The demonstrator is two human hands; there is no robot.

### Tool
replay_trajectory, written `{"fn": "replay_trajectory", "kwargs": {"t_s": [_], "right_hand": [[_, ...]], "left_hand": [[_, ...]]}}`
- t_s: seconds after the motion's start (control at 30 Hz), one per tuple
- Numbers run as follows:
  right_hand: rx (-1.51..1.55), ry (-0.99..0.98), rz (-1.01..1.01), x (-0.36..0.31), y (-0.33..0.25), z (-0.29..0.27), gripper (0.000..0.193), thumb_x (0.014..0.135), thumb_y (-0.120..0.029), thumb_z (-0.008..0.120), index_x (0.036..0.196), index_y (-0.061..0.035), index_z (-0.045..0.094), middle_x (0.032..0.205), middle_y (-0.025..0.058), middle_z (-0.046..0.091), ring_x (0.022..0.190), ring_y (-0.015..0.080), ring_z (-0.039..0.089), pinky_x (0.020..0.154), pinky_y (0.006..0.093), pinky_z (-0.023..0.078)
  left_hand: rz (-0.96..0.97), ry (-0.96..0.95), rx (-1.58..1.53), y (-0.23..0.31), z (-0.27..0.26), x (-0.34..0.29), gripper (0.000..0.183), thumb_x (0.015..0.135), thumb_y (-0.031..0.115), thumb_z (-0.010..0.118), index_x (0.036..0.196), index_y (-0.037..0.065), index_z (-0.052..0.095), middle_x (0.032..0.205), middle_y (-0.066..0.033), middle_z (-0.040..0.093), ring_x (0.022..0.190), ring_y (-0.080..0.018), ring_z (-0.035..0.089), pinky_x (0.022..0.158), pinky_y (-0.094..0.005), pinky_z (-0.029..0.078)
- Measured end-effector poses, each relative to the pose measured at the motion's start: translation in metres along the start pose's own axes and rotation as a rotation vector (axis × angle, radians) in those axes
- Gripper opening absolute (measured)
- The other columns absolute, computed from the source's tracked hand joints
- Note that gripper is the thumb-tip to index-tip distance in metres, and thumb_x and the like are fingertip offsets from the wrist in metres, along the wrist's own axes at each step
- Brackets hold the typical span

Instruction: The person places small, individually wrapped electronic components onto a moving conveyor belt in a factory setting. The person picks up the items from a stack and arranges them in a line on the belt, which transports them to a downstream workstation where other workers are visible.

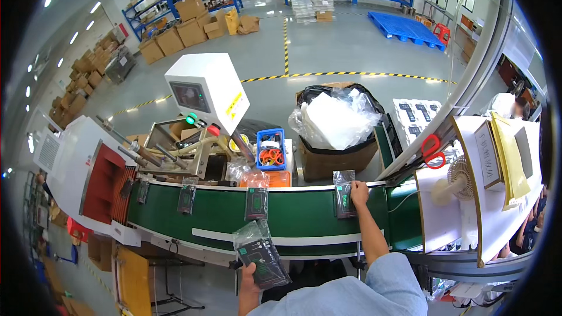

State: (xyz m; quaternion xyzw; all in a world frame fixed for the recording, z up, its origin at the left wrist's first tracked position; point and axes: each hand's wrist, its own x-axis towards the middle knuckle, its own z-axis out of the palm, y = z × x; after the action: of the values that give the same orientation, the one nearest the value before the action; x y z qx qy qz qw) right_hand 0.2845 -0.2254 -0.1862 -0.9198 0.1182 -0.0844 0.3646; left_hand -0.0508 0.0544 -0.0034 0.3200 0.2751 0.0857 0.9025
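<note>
So, seen from the head camera, a bagged dark pouch (344, 199) is being pressed onto the green belt (304, 213) at the right by the right hand (358, 192), fingers flat rather than clenched. Three pouches (256, 203) already sit spaced out further left, while a stack of bagged pouches (261, 254) is gripped in the left hand (248, 284) near the body, so plenty looks left to be laid.

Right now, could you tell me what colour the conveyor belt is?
Dark green belt, clearest in the head view.

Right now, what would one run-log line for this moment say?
left hand: holds stack of bagged dark devices | right hand: on bagged device on green conveyor belt | three more bags along belt
</note>
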Motion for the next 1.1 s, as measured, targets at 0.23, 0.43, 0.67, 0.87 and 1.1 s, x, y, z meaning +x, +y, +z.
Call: {"fn": "replay_trajectory", "kwargs": {"t_s": [0.23, 0.43, 0.67, 0.87, 1.1], "right_hand": [[-0.068, 0.064, -0.081, -0.017, -0.011, 0.000, 0.039, 0.080, -0.034, 0.055, 0.095, 0.0019, 0.060, 0.085, 0.0167, 0.059, 0.087, 0.0360, 0.056, 0.075, 0.0436, 0.044], [0.523, -0.967, -0.153, -0.118, -0.132, -0.073, 0.036, 0.084, -0.029, 0.058, 0.104, 0.0012, 0.057, 0.091, 0.0098, 0.061, 0.080, 0.0173, 0.056, 0.072, 0.0284, 0.045], [0.818, -1.123, -0.130, -0.191, -0.202, -0.112, 0.018, 0.085, -0.015, 0.057, 0.085, 0.0022, 0.063, 0.078, 0.0035, 0.059, 0.073, 0.0102, 0.054, 0.068, 0.0243, 0.043], [1.056, -0.931, 0.052, -0.172, -0.212, -0.122, 0.018, 0.086, -0.014, 0.055, 0.089, 0.0024, 0.061, 0.079, 0.0045, 0.059, 0.070, 0.0097, 0.053, 0.064, 0.0229, 0.043], [0.763, -1.267, 0.014, -0.211, -0.202, -0.129, 0.021, 0.083, -0.011, 0.058, 0.099, 0.0030, 0.061, 0.085, 0.0032, 0.062, 0.077, 0.0098, 0.055, 0.069, 0.0228, 0.045]], "left_hand": [[-0.032, -0.094, 0.033, 0.006, 0.008, 0.004, 0.043, 0.082, 0.020, 0.055, 0.119, 0.000, 0.044, 0.108, -0.0153, 0.057, 0.096, -0.0279, 0.059, 0.083, -0.0435, 0.049], [-0.084, -0.159, 0.068, 0.015, 0.013, 0.004, 0.039, 0.086, 0.016, 0.051, 0.120, -0.002, 0.042, 0.109, -0.0134, 0.055, 0.097, -0.0225, 0.058, 0.084, -0.0373, 0.048], [-0.256, -0.225, 0.323, 0.013, 0.001, 0.001, 0.048, 0.087, 0.018, 0.053, 0.129, 0.004, 0.033, 0.115, -0.0101, 0.050, 0.104, -0.0179, 0.052, 0.087, -0.0317, 0.045], [-0.225, -0.396, 0.244, 0.018, 0.002, -0.009, 0.061, 0.090, 0.013, 0.048, 0.141, 0.015, 0.015, 0.129, -0.0110, 0.038, 0.114, -0.0189, 0.044, 0.092, -0.0318, 0.041], [-0.267, -0.355, 0.219, 0.007, -0.001, -0.007, 0.061, 0.090, 0.016, 0.047, 0.140, 0.011, 0.013, 0.128, -0.0105, 0.038, 0.114, -0.0182, 0.043, 0.093, -0.0323, 0.039]]}}
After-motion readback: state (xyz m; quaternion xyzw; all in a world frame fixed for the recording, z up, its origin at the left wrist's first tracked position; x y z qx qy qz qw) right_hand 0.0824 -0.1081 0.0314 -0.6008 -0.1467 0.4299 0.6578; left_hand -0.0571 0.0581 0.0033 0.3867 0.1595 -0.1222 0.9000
